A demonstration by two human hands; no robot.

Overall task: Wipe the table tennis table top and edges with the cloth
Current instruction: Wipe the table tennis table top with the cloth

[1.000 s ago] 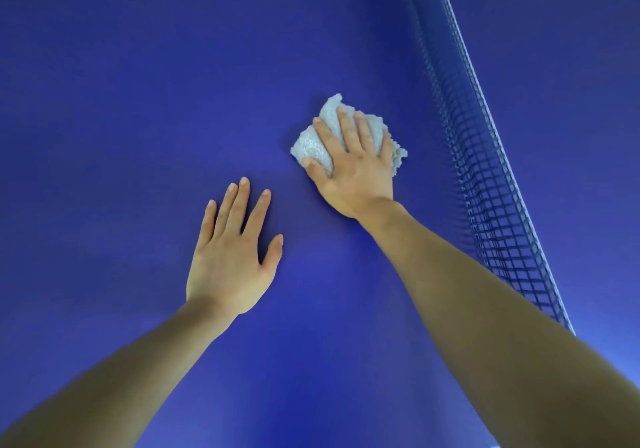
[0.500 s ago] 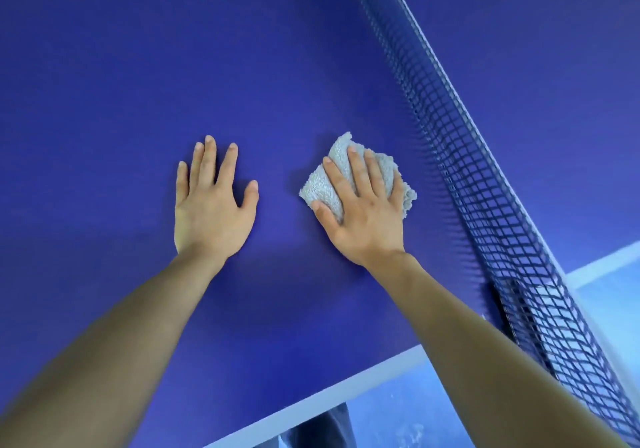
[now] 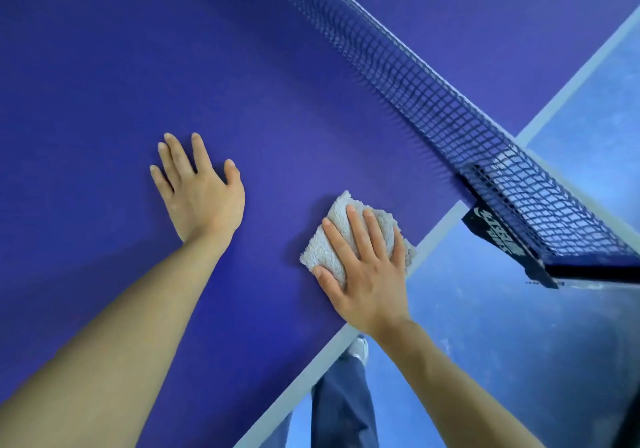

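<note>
1. Cloth [image 3: 317, 250] lay on the tabletop [image 3: 242, 83], at its white edge [image 3: 440, 231] near the net [image 3: 450, 108].
2. Right hand [image 3: 370, 281] pressed it with straight fingers [image 3: 363, 229]; left hand [image 3: 204, 198] rested flat, fingers spread.
3. Edges were probably not yet wiped.

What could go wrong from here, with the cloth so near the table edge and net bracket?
The pale grey terry cloth reaches the white edge stripe, and the right hand presses it with flat fingers rather than gripping, so it could slide off onto the floor. The black net bracket sits close by; a sweep along the edge might snag the cloth. The left hand, flat on the blue table top, may leave prints.
</note>
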